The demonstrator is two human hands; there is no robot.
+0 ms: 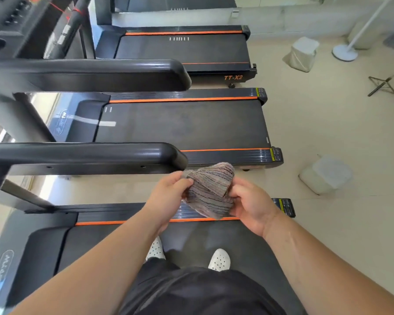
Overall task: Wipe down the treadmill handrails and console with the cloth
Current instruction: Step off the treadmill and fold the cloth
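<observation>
Running lengthwise left to right, the nearer handrail (84, 155) ends just up-left of your left hand (166, 198), which pinches the striped cloth (210, 192). Your right hand (253, 205) grips its other side. The cloth sits bunched between them, off the rail; your left hand is nearer to the rail's end.

The nearer black padded handrail (84, 155) juts in from the left, its blunt end just beside the striped grey cloth (208, 189). An open gap above the black running belt (182, 126) separates it from the farther black handrail (89, 73). Rightward, open air over the cream tiled floor (328, 123).
</observation>
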